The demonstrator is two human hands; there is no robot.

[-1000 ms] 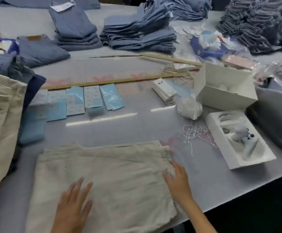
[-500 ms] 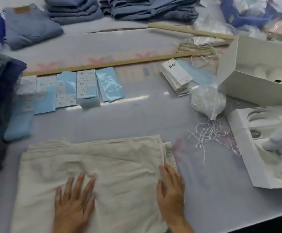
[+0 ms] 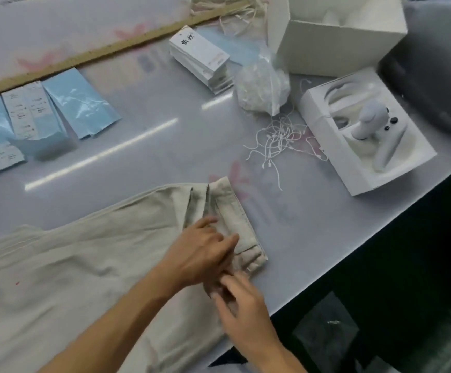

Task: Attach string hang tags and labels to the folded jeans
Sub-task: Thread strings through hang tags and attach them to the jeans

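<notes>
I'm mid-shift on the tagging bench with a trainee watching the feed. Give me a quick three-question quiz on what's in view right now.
1. True or false: both the left hand and the right hand are at the waistband end of the beige jeans.
2. What lies nearest the loose white strings?
A. the blue label sheets
B. the clear bag of strings
C. the wooden ruler
3. Fill in: the stack of white hang tags sits on the ___, not on the jeans.

Key: 1 true; 2 B; 3 table.
</notes>
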